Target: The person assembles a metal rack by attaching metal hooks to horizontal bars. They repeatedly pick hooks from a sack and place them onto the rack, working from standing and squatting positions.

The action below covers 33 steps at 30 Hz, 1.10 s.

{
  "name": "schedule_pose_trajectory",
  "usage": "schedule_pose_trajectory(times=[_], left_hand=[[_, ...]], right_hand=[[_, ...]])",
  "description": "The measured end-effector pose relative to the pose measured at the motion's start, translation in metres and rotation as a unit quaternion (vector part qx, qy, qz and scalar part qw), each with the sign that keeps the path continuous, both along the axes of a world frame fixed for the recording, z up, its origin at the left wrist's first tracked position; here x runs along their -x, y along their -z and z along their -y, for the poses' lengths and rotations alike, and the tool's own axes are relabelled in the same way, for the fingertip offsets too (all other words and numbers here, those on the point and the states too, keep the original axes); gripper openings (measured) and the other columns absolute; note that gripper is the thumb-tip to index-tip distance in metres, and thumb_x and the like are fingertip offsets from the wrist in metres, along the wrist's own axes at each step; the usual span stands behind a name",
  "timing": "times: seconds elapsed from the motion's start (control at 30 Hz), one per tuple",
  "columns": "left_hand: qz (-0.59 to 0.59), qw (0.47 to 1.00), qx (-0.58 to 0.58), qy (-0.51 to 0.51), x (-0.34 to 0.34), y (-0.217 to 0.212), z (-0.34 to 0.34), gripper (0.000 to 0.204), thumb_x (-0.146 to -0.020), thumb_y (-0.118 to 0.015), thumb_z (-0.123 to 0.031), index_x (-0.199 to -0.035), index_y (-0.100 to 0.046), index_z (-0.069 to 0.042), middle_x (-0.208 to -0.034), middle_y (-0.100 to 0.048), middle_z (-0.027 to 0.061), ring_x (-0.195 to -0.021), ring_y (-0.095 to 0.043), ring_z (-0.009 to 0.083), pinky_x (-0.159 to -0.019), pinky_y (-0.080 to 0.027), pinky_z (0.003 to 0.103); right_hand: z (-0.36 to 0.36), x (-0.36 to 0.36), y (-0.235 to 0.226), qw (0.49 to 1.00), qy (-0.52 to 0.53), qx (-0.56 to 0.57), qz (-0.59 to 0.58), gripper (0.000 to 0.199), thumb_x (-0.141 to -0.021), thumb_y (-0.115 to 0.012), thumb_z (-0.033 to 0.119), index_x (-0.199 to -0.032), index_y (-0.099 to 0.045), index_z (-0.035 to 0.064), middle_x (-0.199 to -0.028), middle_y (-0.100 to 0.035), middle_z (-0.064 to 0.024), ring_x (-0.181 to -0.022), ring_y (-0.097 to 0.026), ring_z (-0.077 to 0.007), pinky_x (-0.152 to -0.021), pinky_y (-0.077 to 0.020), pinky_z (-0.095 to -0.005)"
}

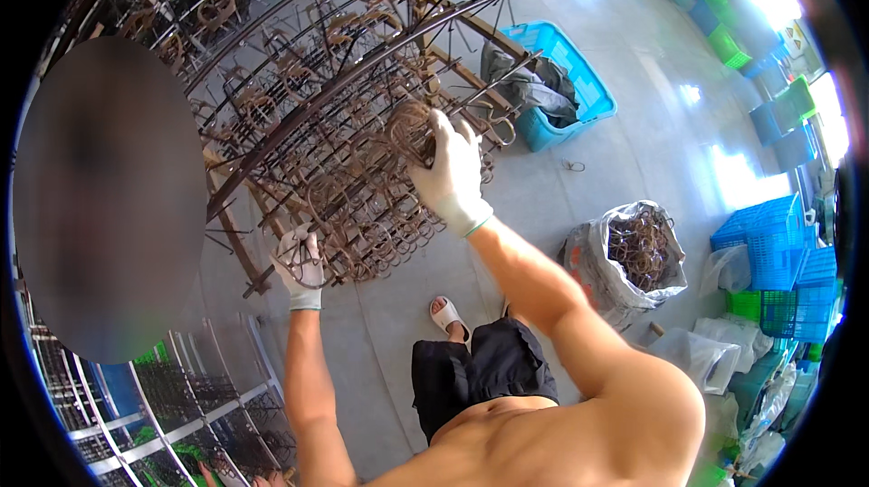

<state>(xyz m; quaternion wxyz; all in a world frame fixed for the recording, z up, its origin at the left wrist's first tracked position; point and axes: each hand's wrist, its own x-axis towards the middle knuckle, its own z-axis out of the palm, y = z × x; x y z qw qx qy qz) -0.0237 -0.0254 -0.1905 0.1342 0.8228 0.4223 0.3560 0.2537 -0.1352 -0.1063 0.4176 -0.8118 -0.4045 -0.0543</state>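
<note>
No text, label, number or sign could be read. Reddish marks (574,256) stood on the side of the whitish sack (608,286) at the right of the frame's centre, but they were too small and creased to make out as lettering. A small yellowish patch (797,37) near the upper right edge was too blurred to tell.
</note>
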Motion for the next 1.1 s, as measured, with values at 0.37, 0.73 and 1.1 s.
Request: schedule_pose_trajectory(times=[0.37, 0.73, 1.1], left_hand=[[0.063, 0.995, 0.07, 0.035, -0.002, 0.007, -0.004, 0.012, -0.085, -0.065, 0.001, -0.09, -0.056, 0.006, -0.098, -0.064, 0.0153, -0.087, -0.063, 0.0234, -0.076, -0.053, 0.035], [0.058, 0.996, 0.061, 0.004, 0.004, 0.031, -0.007, 0.015, -0.091, -0.059, -0.012, -0.099, -0.059, 0.0, -0.1, -0.067, 0.012, -0.093, -0.065, 0.0253, -0.09, -0.05, 0.038], [0.076, 0.996, 0.04, 0.011, -0.005, 0.024, -0.01, 0.009, -0.088, -0.059, 0.0, -0.094, -0.063, 0.003, -0.085, -0.066, 0.0069, -0.082, -0.062, 0.0167, -0.069, -0.051, 0.032]], right_hand=[[-0.006, 0.073, 0.007, 0.997, -0.07, -0.028, 0.006, 0.072, -0.069, -0.078, 0.021, -0.127, -0.046, -0.0065, -0.09, -0.066, -0.0199, -0.098, -0.063, -0.0343, -0.11, -0.0311, -0.0483], [0.018, 0.125, -0.015, 0.99, -0.127, 0.001, -0.062, 0.075, -0.069, -0.076, 0.012, -0.134, -0.043, -0.0032, -0.101, -0.066, -0.0163, -0.105, -0.057, -0.0364, -0.106, -0.0349, -0.0509], [-0.011, 0.123, 0.0, 0.982, -0.134, -0.014, -0.129, 0.067, -0.067, -0.077, 0.014, -0.126, -0.05, 0.0008, -0.105, -0.062, -0.0216, -0.106, -0.056, -0.0388, -0.093, -0.045, -0.0466]])
